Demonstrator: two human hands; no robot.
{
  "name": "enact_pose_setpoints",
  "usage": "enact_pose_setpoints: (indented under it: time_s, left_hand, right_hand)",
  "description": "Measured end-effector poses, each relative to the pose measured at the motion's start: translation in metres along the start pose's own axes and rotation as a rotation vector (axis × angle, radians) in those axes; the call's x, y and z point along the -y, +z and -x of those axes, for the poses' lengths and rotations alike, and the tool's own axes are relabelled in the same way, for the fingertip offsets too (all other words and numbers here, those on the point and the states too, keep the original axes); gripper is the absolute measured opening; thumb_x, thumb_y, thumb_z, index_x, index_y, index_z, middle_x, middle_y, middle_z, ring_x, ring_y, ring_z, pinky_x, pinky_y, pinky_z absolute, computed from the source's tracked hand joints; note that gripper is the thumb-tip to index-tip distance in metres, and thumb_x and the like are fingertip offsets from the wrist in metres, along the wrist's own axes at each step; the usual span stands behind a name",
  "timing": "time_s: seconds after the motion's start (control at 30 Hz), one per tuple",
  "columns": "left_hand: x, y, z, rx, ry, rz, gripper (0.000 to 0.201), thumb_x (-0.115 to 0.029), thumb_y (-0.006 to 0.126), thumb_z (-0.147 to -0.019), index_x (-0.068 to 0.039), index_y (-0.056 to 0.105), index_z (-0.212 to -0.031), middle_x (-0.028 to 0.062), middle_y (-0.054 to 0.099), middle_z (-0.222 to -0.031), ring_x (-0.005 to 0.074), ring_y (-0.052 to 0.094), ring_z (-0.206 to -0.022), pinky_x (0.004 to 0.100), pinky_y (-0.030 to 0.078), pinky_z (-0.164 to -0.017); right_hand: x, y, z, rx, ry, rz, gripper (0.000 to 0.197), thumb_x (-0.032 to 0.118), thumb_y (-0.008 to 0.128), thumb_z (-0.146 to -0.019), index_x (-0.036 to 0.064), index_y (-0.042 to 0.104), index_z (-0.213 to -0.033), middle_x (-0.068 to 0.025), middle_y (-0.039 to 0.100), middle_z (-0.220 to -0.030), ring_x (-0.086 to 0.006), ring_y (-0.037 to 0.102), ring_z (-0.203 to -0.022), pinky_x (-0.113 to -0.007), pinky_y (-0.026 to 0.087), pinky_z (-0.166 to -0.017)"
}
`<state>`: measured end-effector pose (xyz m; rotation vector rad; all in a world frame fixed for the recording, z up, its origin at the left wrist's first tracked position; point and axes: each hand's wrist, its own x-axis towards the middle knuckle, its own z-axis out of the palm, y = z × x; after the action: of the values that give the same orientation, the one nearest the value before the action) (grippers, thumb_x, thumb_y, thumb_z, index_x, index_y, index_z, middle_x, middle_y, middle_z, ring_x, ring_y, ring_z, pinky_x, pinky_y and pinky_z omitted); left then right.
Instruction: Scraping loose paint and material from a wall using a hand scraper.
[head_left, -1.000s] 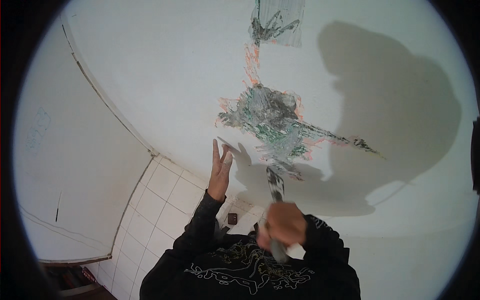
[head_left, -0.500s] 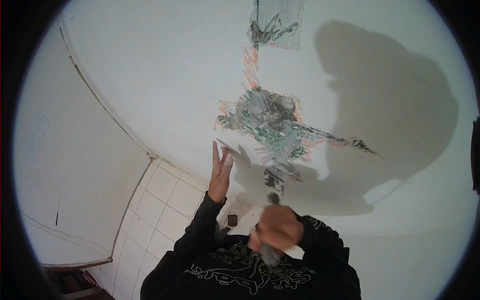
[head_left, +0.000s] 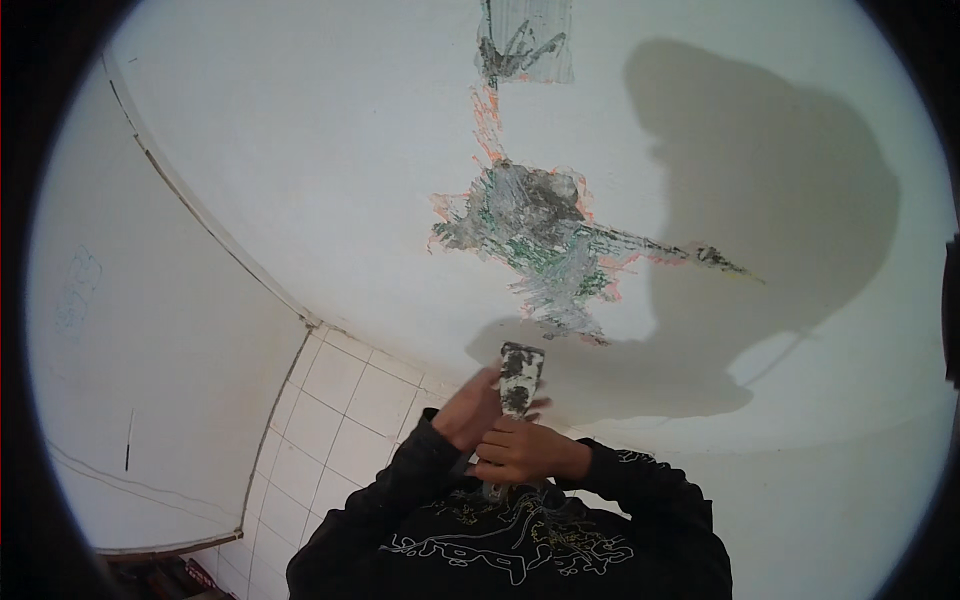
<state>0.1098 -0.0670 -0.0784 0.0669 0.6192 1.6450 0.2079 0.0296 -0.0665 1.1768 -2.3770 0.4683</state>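
Note:
My right hand [head_left: 522, 450] is wrapped round the handle of a putty knife [head_left: 521, 366], in front of my chest. The knife's blade points up toward the wall and is smeared with dark and whitish stuff. My left hand [head_left: 472, 410] lies just behind the blade, with its fingers stretched out past the blade's right side; the blade hides part of them. Beyond the blade, a rough grey patch [head_left: 535, 205] with green and orange marks spreads over the white wall. I cannot tell whether my left hand touches the blade.
Higher up, a grey rectangular smear [head_left: 530, 45] marks the wall. White floor tiles [head_left: 365, 395] lie at the lower left, beside another pale wall [head_left: 170, 350]. A dark shadow [head_left: 780, 200] falls across the right side of the patched wall. Dark items [head_left: 165, 578] sit at the bottom left.
My left hand has come down and right from its raised place by the wall to behind the blade. My right hand has moved slightly left with the putty knife, drawing it away from the patch.

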Motion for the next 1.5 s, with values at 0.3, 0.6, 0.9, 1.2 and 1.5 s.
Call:
enact_pose_setpoints:
  time_s: [0.3,0.6,0.9,1.2,1.5]
  left_hand:
    - [-0.017,0.005,-0.014,-0.086,0.307,-0.582,0.050,-0.038,0.039,-0.094,0.005,0.046,-0.119,0.0061,0.056,-0.072,0.0055,0.038,-0.048,0.0198,0.032,-0.044]
    - [-0.046,0.003,-0.043,0.002,0.202,-0.597,0.043,-0.035,0.038,-0.095,0.002,0.048,-0.116,0.0030,0.049,-0.066,0.0052,0.036,-0.044,0.0209,0.032,-0.040]
    - [-0.061,-0.002,-0.055,0.129,0.182,-0.849,0.038,-0.030,0.038,-0.096,0.002,0.053,-0.109,0.0007,0.045,-0.060,0.0049,0.035,-0.042,0.0200,0.029,-0.039]
    - [-0.069,-0.008,-0.049,0.094,0.224,-0.892,0.044,-0.036,0.041,-0.094,0.004,0.054,-0.107,0.0008,0.045,-0.056,0.0056,0.034,-0.039,0.0223,0.028,-0.036]
    - [-0.065,-0.011,-0.049,0.015,0.184,-0.922,0.046,-0.037,0.041,-0.093,0.005,0.054,-0.109,0.0005,0.045,-0.057,0.0051,0.034,-0.040,0.0212,0.026,-0.037]
  right_hand:
    - [0.057,0.030,0.030,-0.254,0.788,0.040,0.038,0.012,0.065,-0.070,0.0075,0.048,-0.104,-0.0145,0.042,-0.107,-0.0233,0.046,-0.103,-0.036,0.041,-0.090]
    - [-0.003,0.110,-0.047,-1.472,1.381,-0.727,0.018,0.009,0.045,-0.092,0.0048,0.035,-0.106,-0.0013,0.049,-0.068,-0.0071,0.048,-0.059,-0.020,0.036,-0.050]
    - [-0.034,0.130,-0.065,-1.725,1.356,-0.370,0.012,0.008,0.049,-0.087,0.0024,0.044,-0.097,-0.0056,0.053,-0.068,-0.0056,0.048,-0.061,-0.022,0.037,-0.051]
    - [-0.042,0.142,-0.089,-1.845,1.385,-0.466,0.011,0.007,0.048,-0.088,0.0044,0.044,-0.099,-0.0030,0.052,-0.068,-0.0034,0.048,-0.057,-0.019,0.035,-0.047]
    - [-0.038,0.156,-0.080,-1.809,1.435,-0.503,0.011,0.012,0.048,-0.090,0.0059,0.043,-0.098,-0.0015,0.051,-0.061,-0.0041,0.045,-0.047,-0.020,0.032,-0.038]
